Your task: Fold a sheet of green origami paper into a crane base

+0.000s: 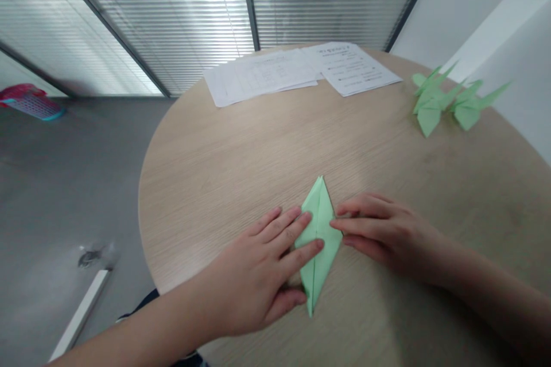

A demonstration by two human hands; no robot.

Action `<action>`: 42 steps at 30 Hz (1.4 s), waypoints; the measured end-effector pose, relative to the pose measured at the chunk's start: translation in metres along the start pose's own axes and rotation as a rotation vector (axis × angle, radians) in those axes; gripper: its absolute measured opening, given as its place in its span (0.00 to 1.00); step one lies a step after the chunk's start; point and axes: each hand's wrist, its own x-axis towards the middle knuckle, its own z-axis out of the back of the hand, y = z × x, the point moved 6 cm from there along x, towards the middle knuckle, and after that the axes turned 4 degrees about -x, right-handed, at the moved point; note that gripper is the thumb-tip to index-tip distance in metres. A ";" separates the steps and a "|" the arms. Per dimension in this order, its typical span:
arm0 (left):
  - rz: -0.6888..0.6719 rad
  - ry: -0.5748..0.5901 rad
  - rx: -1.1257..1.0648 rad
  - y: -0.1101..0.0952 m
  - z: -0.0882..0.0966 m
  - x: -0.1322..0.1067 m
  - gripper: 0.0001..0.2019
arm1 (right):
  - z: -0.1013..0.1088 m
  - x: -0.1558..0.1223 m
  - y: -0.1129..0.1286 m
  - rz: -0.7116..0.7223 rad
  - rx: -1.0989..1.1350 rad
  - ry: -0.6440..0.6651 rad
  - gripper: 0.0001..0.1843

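Observation:
A light green paper (322, 206), folded into a long narrow diamond with a crease down its middle, lies on the table in front of me. My left hand (262, 269) rests flat on its left side, fingers spread, the index fingertip across the centre crease and the thumb near the lower point. At the right corner, my right hand (383, 235) has its thumb and fingertips brought together on the paper's edge. Farther off, on the right of the table, stand folded green paper cranes (430, 103), close beside one another.
Printed white sheets (267, 74) overlap at the back of the round wooden table (206, 166). A red and blue basket (34, 103) stands on the floor at far left. Behind the table are glass panels with blinds (172, 11); a white wall (486, 23) borders the right side.

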 end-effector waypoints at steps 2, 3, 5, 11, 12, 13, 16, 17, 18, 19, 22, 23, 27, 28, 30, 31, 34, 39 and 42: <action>0.009 0.006 -0.010 0.000 0.000 0.000 0.33 | 0.001 -0.001 -0.004 -0.014 0.040 0.013 0.11; 0.015 0.010 -0.015 0.000 0.000 0.000 0.33 | 0.001 -0.001 -0.005 -0.018 0.047 0.016 0.10; 0.024 0.019 -0.023 0.001 -0.001 -0.001 0.33 | 0.001 -0.001 -0.006 -0.026 0.035 0.005 0.09; 0.015 0.002 -0.044 0.000 0.001 -0.001 0.33 | 0.000 0.000 -0.004 -0.014 0.021 -0.037 0.08; 0.017 0.007 -0.040 0.000 0.000 -0.001 0.34 | 0.000 0.001 -0.004 -0.005 0.022 -0.040 0.08; 0.019 0.012 -0.035 0.001 0.000 -0.001 0.35 | 0.000 0.001 -0.004 0.003 0.021 -0.039 0.08; 0.019 0.017 -0.032 0.001 -0.001 -0.001 0.37 | 0.000 0.000 -0.004 0.021 0.022 -0.029 0.09; 0.018 0.014 -0.037 0.001 -0.002 -0.001 0.37 | 0.000 0.000 -0.004 0.023 0.026 -0.025 0.09; 0.017 0.010 -0.042 0.001 -0.001 -0.001 0.36 | 0.000 0.000 -0.004 0.025 0.030 -0.022 0.09; 0.017 0.006 -0.047 0.002 -0.001 -0.001 0.36 | 0.000 0.000 -0.003 0.027 0.032 -0.019 0.09; 0.017 0.005 -0.041 0.001 -0.002 -0.001 0.36 | 0.001 0.001 -0.002 0.029 0.024 0.002 0.10; 0.016 0.004 -0.036 0.001 -0.002 -0.001 0.36 | 0.001 0.002 -0.002 0.032 0.017 0.008 0.11; 0.020 0.001 -0.035 0.001 -0.002 -0.001 0.36 | 0.000 0.003 0.001 0.056 -0.027 0.027 0.12; 0.021 0.002 -0.034 0.001 -0.002 0.000 0.36 | 0.000 0.003 0.001 0.059 -0.038 0.028 0.12; 0.021 0.001 -0.033 0.000 -0.002 0.000 0.36 | 0.001 0.003 0.001 0.063 -0.048 0.024 0.12; 0.020 -0.006 -0.035 0.000 -0.002 0.000 0.36 | 0.002 0.003 0.001 0.060 -0.042 0.023 0.11; 0.019 -0.025 -0.040 0.000 -0.001 0.000 0.35 | 0.005 0.002 -0.001 0.037 0.014 0.038 0.10; 0.013 -0.034 -0.039 0.000 -0.001 0.000 0.35 | 0.007 0.000 -0.004 0.015 0.077 0.072 0.09; 0.017 -0.016 -0.026 0.000 -0.001 0.000 0.35 | 0.004 -0.001 -0.003 0.042 0.081 0.101 0.09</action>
